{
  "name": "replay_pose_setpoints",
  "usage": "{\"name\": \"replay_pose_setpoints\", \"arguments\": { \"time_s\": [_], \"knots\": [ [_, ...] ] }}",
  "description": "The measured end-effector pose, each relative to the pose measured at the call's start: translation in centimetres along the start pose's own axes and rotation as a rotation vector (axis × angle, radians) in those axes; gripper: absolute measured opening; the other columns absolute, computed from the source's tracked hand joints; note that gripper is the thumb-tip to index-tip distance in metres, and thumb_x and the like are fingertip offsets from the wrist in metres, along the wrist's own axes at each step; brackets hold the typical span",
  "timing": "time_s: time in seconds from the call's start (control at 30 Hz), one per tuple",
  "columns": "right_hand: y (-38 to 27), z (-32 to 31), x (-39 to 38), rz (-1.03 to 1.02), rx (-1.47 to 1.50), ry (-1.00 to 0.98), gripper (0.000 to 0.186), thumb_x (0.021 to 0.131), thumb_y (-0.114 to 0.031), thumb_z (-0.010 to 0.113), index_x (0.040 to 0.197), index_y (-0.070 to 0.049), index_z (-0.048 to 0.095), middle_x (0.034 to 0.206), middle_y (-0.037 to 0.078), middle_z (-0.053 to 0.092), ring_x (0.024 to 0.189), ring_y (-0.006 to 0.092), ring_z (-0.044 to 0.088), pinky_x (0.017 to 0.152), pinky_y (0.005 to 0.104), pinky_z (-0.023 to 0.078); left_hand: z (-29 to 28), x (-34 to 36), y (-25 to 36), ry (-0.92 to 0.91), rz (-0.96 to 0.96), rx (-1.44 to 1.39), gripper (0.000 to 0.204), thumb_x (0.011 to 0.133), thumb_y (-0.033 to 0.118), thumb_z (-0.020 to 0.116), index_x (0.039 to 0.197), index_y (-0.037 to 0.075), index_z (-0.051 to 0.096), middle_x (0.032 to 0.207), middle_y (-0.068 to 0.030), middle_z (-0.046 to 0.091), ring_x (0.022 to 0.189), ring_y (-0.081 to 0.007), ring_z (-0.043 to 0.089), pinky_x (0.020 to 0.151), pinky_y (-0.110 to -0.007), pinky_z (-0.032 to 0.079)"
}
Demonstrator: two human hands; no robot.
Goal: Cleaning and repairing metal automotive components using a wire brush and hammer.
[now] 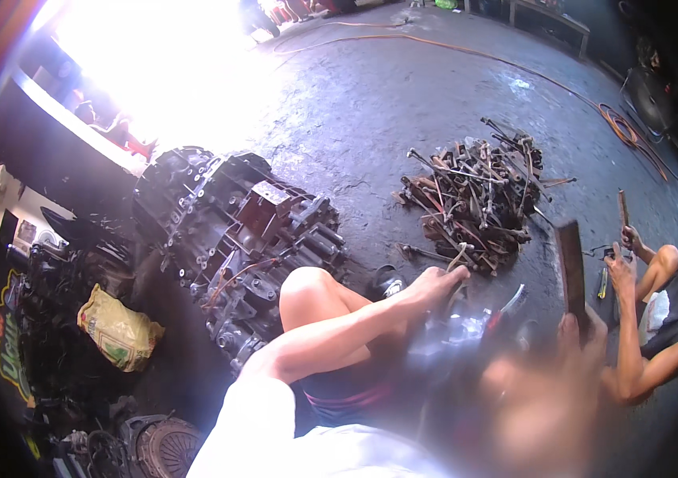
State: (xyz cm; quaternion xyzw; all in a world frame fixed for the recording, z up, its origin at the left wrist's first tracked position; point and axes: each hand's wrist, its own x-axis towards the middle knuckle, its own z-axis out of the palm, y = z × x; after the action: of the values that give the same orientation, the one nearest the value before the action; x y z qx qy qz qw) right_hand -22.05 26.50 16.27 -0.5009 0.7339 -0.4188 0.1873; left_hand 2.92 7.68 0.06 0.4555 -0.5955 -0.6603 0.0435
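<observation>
My left hand is closed on a thin, pale bent piece, which looks like wire or strap, beside my bent knee. My right hand grips an upright, dark rusty flat bar, with its wrist and forearm blurred. Beyond my hands lies a heaped pile of rusty metal rods and linkages. Some small items between my hands are too blurred to make out. At my left stands a large dark gearbox casing.
At the right a seated co-worker holds a rusty bar and a tool. Far left are dark engine parts, a yellow sack and a clutch plate. An orange hose crosses the floor at the back, near a bench.
</observation>
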Motion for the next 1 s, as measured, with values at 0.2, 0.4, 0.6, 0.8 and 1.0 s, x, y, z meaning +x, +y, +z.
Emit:
{"name": "replay_pose_setpoints", "arguments": {
  "time_s": [0.2,0.4,0.6,0.8,1.0],
  "knots": [
    [-2.7,3.4,1.3,0.094,-0.042,-0.25,0.029,0.089,-0.028,0.072,0.092,0.0,0.066,0.071,0.009,0.067,0.063,0.0123,0.059,0.061,0.0304,0.046,0.4,-4.1,1.5,-0.05,0.004,0.192,0.068,0.083,0.041,0.063,0.132,-0.006,0.053,0.106,-0.0267,0.068,0.096,-0.0294,0.069,0.086,-0.037,0.053],
    [-0.6,5.2,2.9,0.126,-0.059,-0.266,0.034,0.085,-0.028,0.075,0.093,0.005,0.066,0.075,0.013,0.067,0.068,0.0139,0.06,0.067,0.0318,0.049,2.1,-3.8,-2.9,-0.031,0.083,0.686,0.076,0.076,0.047,0.069,0.129,-0.005,0.054,0.104,-0.0308,0.067,0.098,-0.0429,0.067,0.09,-0.047,0.052],
    [0.3,4.1,2.4,0.169,-0.012,-0.177,0.034,0.086,-0.028,0.073,0.094,0.004,0.065,0.074,0.013,0.067,0.066,0.012,0.056,0.064,0.0322,0.049,4.4,-3.4,-3.1,-0.119,0.179,0.853,0.072,0.074,0.043,0.069,0.124,-0.007,0.054,0.089,-0.0275,0.068,0.085,-0.0436,0.067,0.081,-0.049,0.053],
    [0.7,3.4,1.6,0.226,0.017,-0.177,0.034,0.086,-0.027,0.074,0.098,0.003,0.065,0.074,0.013,0.067,0.063,0.0117,0.057,0.061,0.0316,0.049,4.5,-4.1,-2.8,-0.213,0.169,0.675,0.068,0.075,0.039,0.068,0.122,-0.007,0.056,0.083,-0.0278,0.067,0.079,-0.0399,0.068,0.076,-0.044,0.053],
    [2.9,0.7,1.9,0.001,0.062,0.163,0.026,0.089,-0.025,0.073,0.096,0.0,0.066,0.073,0.002,0.063,0.067,0.0074,0.054,0.062,0.0255,0.044,2.9,-4.8,-2.9,-0.445,0.302,-0.039,0.079,0.08,0.044,0.068,0.136,-0.008,0.048,0.092,-0.001,0.051,0.085,-0.0121,0.051,0.078,-0.026,0.042]
  ]
}}
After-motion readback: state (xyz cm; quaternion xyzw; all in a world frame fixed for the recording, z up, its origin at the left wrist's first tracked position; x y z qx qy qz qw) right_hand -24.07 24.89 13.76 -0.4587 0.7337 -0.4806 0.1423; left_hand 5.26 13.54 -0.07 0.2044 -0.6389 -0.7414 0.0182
